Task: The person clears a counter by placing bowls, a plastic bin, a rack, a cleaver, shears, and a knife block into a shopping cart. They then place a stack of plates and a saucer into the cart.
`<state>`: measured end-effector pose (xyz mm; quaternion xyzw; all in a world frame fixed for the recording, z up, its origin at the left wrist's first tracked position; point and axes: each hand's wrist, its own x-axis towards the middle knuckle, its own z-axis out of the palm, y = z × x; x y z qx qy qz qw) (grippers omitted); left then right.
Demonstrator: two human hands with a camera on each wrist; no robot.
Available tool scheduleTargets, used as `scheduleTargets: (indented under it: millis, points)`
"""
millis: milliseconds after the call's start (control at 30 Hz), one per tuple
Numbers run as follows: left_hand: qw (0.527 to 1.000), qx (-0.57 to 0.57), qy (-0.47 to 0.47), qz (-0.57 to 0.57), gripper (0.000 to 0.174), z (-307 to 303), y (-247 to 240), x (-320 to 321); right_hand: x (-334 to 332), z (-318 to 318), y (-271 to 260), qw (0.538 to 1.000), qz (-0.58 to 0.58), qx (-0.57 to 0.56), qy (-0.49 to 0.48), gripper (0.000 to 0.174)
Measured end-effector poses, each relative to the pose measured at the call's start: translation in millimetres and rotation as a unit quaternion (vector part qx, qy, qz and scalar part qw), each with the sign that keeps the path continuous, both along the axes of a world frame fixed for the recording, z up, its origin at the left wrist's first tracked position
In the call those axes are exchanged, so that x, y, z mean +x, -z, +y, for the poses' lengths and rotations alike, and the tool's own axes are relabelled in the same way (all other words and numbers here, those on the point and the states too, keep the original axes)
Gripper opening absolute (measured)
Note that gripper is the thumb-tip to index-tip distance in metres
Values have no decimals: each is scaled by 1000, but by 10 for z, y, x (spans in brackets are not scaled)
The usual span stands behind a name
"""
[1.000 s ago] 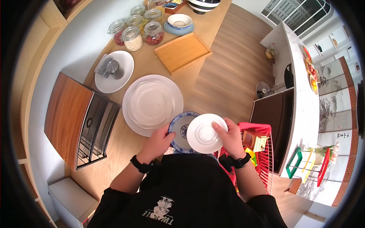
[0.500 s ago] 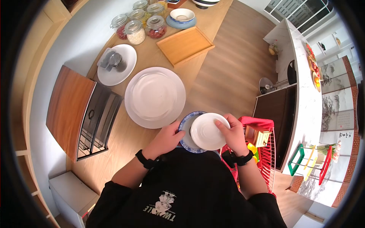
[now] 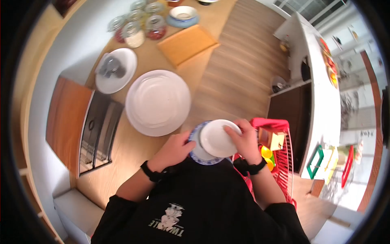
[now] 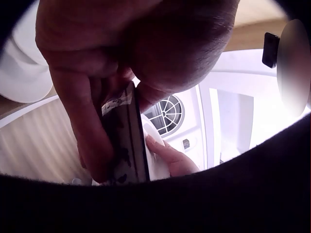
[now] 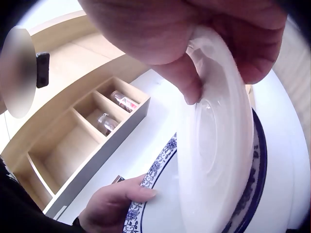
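Note:
My left hand [image 3: 172, 149] grips the left rim of a blue-and-white patterned plate [image 3: 200, 155], thumb on its face and fingers beneath. Above that plate, my right hand [image 3: 245, 141] pinches a small white plate [image 3: 217, 139] by its right edge, thumb on top. The white plate [image 5: 214, 160] overlaps the patterned plate [image 5: 158, 199] in the right wrist view, covering much of its middle. Both are held in front of the torso. Seen from the left wrist, the patterned plate [image 4: 127, 141] stands nearly edge-on between the thumb and fingers.
On the wooden counter lie large stacked white plates [image 3: 140, 122], another white plate [image 3: 129, 67] bearing a grey object, and a wooden tray [image 3: 189, 44]. Glass jars [image 3: 134, 36] stand by the wall. A wood-topped appliance [image 3: 69, 122] is at left; a red wire basket [image 3: 289, 171] is at right.
The small white plate has shifted left over the patterned plate and now covers more of it. Both hands have come closer together, keeping their holds. The head view has shifted slightly.

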<state>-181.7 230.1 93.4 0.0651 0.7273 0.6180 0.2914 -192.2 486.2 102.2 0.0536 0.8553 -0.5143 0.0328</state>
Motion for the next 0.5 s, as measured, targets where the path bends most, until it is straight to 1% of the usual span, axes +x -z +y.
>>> scheduleTargets:
  millis: [33,67,100,133,167,200,267,333,367,433,467,500]
  points:
    - [999,29,-24,-10,39,-27,139,23,5,10,-6,996,57,70,-5,22]
    - [997,62,-39,-24,38,-20,270,46,22,-20,-73,997,54,53,-6,24]
    - [993,91,-49,-51,37,-20,315,69,56,-12,47,998,59,35,-10,26]
    - [988,119,-58,-81,35,-16,313,63,80,-43,33,1000,9,-26,-11,29]
    - [990,99,-48,-93,35,9,137,42,100,-79,-46,999,-5,-33,-19,29]
    - [991,75,-44,-102,35,15,-7,9,105,-100,-155,999,-43,20,-24,32]
    - [994,88,-22,-57,37,-22,110,-22,108,-85,-19,998,1,-44,-42,33]
    - [993,88,-9,-81,38,-24,26,-47,113,-115,-58,991,2,-132,-32,29]
    - [991,83,-14,-100,38,-42,-5,-58,122,-125,-57,991,3,-131,-25,29]
    - [990,82,1,-115,38,-80,8,-76,131,-127,-43,987,12,-142,-69,32]
    - [988,79,8,-130,38,-104,22,-65,124,-123,-20,988,12,-141,-64,32]
    - [988,78,12,-131,38,-117,59,-51,105,-113,15,989,0,-103,-102,34]
